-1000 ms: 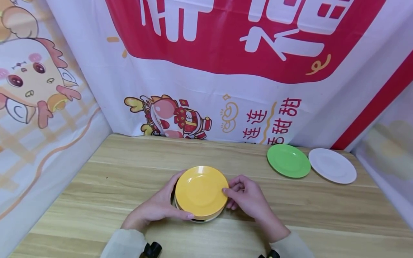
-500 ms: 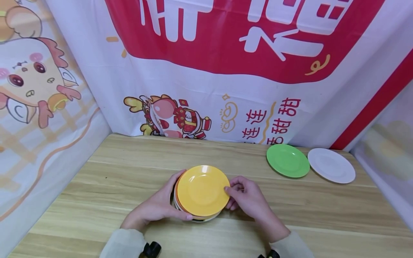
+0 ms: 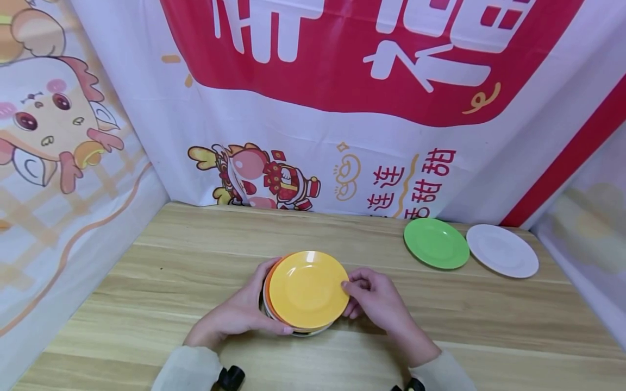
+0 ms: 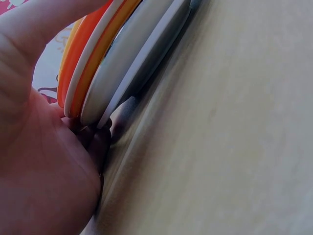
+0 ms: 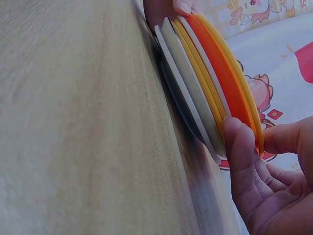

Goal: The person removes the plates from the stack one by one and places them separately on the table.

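A yellow plate [image 3: 308,290] tops a stack of several plates near the front middle of the table, shifted a little right of those beneath. Under it an orange plate [image 5: 222,61] shows, then white and yellow rims and a cream plate [image 4: 122,61] lower down. My left hand [image 3: 244,308] grips the stack from the left, thumb along the near rim; its far fingers are partly hidden behind the plates. At the right edge, my right hand [image 3: 374,298] pinches the yellow plate's rim, thumb on top. In the right wrist view, one finger reaches the lower rims.
A green plate [image 3: 437,243] lies at the back right of the wooden table [image 3: 161,304]. Beside it, further right, is a white plate [image 3: 502,251]. Printed cloth [image 3: 274,117] hangs behind the table and along both sides.
The yellow plate has slid slightly right with my right hand, uncovering the orange rim at the left. My left hand stays round the stack.
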